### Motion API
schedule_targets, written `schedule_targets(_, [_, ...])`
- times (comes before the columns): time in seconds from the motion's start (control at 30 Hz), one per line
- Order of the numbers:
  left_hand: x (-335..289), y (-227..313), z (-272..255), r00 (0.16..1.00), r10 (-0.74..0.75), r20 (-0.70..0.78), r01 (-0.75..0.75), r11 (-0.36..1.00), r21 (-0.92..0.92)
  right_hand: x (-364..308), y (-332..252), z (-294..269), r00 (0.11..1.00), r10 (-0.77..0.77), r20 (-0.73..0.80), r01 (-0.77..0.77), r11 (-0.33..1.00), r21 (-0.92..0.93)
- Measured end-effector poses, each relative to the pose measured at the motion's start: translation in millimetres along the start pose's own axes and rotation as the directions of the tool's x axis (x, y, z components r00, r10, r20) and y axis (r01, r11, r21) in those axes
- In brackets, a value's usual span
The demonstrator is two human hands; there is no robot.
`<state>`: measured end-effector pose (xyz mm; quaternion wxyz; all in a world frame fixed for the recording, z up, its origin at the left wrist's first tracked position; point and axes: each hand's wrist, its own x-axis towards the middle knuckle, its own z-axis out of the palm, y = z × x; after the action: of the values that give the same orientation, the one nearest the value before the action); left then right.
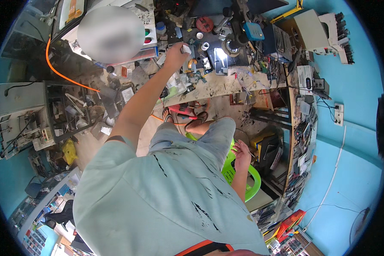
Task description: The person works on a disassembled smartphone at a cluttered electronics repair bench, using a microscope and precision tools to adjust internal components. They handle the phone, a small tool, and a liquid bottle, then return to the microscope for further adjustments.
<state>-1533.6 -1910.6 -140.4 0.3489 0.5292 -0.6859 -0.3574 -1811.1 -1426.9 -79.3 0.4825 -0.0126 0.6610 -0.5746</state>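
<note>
My left hand (175, 56) reaches out over the cluttered workbench (190, 93), its fingers closed round a small white thing (186, 49) whose kind I cannot make out. Just right of it, a phone-like slab (220, 67) lies on a dark mat under a bright light. A small white cup (205, 46) stands between the hand and the slab. Low at my right side, my right hand (242, 154) is by the green plastic chair (254, 183). Its fingers are curled, and something thin seems to stick out from them, too small to name.
A round-headed lamp or microscope (232, 46) rises beside the lit slab, near a blue box (254, 31). An orange cable (55, 71) runs down at the left. Grey equipment (21, 104) stands at far left. A blurred patch hides the bench's upper left.
</note>
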Motion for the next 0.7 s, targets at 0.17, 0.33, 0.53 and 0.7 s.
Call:
schedule_targets(0.17, [53.9,-20.6,24.9,0.986,-0.085,-0.142,0.093,0.995,0.049,63.9,-7.5,-32.2,0.989,0.142,-0.038,-0.143,0.990,-0.020])
schedule_targets(0.33, [72.9,-46.0,48.1,0.951,-0.097,-0.293,0.128,0.988,0.089,128.7,-28.7,-44.1,0.951,0.310,0.007,-0.308,0.947,-0.090])
schedule_targets(0.53, [76.1,-27.8,63.8,0.934,-0.135,-0.332,0.170,0.982,0.080,210.8,-76.5,-33.9,0.805,0.548,0.226,-0.380,0.770,-0.512])
schedule_targets(0.7, [80.2,-26.2,74.4,0.933,-0.117,-0.340,0.176,0.973,0.147,268.1,-77.1,-47.9,0.737,0.648,0.193,-0.445,0.680,-0.583])
